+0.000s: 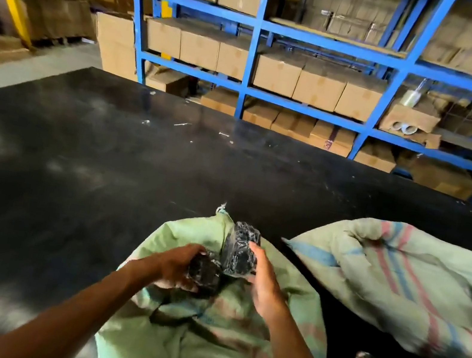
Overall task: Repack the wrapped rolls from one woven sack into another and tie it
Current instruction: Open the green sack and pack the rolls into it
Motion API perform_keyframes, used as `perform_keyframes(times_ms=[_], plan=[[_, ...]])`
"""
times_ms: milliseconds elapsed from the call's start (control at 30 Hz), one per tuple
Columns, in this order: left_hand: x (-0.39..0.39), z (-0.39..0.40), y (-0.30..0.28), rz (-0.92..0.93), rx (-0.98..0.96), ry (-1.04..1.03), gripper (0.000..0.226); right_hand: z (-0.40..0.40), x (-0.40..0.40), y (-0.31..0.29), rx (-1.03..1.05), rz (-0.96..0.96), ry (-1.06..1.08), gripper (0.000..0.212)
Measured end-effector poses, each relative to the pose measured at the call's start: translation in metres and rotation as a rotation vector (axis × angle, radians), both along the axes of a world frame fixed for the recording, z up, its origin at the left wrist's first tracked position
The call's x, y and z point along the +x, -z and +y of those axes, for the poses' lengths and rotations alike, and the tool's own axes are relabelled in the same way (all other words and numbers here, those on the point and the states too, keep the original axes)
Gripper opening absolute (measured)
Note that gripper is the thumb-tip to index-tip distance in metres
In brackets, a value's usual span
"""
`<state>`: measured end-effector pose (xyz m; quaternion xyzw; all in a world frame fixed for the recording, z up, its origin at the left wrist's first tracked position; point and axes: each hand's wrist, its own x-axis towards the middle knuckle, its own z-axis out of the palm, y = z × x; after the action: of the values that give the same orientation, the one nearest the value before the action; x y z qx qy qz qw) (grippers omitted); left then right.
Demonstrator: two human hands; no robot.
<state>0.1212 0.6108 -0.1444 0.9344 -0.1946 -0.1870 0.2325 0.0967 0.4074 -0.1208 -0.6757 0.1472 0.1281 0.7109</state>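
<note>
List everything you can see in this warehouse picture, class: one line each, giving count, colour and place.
sacks: two, pale green with red and blue stripes, on the table, near edge
wrapped rolls: two in hand, black, over the nearer sack; more at lower right
table: one, black, centre
shelving: one, blue, behind the table
boxes: many, brown, on the shelving and stacked at left
left hand: grips a roll
right hand: holds a roll
</note>
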Motion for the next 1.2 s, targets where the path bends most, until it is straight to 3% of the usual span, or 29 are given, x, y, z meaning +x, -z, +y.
perform_keyframes(times_ms=[67,167,233,300,467,533,667,800,967,1100,1200], plan=[[0.013,0.011,0.023,-0.011,0.039,0.07,0.057,-0.012,-0.004,0.012,-0.26,-0.09,-0.048,0.023],[0.027,0.019,0.041,0.076,-0.008,0.056,0.1,-0.029,-0.015,0.03,-0.663,-0.186,-0.294,0.058],[0.03,0.014,0.038,0.06,0.006,0.115,0.1,-0.033,-0.017,0.042,-0.779,-0.204,-0.387,0.084],[0.033,0.011,0.041,0.032,0.019,0.135,0.09,-0.033,-0.017,0.047,-0.859,-0.239,-0.446,0.092],[0.031,0.014,0.047,-0.03,0.084,0.168,0.078,-0.028,-0.014,0.049,-1.161,-0.309,-0.52,0.074],[0.034,0.012,0.047,-0.044,0.099,0.166,0.076,-0.024,-0.013,0.048,-1.268,-0.259,-0.514,0.078],[0.028,0.001,0.044,-0.061,0.113,0.07,0.075,-0.017,-0.018,0.053,-1.172,-0.219,-0.42,0.076],[0.02,-0.01,0.036,-0.093,0.138,0.003,0.076,-0.014,-0.021,0.056,-1.237,-0.122,-0.438,0.09],[0.017,-0.021,0.029,-0.26,0.323,0.067,0.079,-0.018,-0.031,0.052,-1.234,-0.138,-0.275,0.061],[0.016,-0.026,0.036,-0.145,0.308,0.094,0.077,-0.019,-0.037,0.041,-1.181,-0.146,-0.168,0.05],[0.016,-0.031,0.029,-0.178,0.363,0.084,0.075,-0.024,-0.039,0.029,-1.105,-0.168,-0.172,0.036]])
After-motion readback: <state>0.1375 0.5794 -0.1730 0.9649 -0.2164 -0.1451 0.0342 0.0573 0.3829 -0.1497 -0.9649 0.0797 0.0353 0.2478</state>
